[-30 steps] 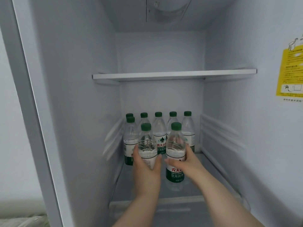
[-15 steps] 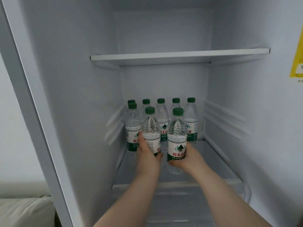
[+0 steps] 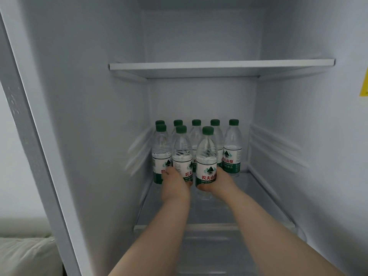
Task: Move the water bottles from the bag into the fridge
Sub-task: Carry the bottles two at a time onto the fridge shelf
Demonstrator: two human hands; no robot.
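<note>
Water bottle (image 3: 181, 156) in the left grip (image 3: 175, 185), its twin (image 3: 207, 162) in the right grip (image 3: 222, 182), each wrapped round its label. Both have slid deeper into the fridge (image 3: 95, 116) than a second ago, upright, low over the glass shelf (image 3: 262, 198). Nearly parked, I'd say. Back row (image 3: 232, 154) close behind; corner bottle (image 3: 160, 154) crowds the left. Upper shelf (image 3: 219, 66) above, well clear. Bag unseen.

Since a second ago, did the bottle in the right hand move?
Yes. The bottle in the right hand went deeper into the fridge, closer to the back row of bottles and farther from the shelf's front edge.
</note>
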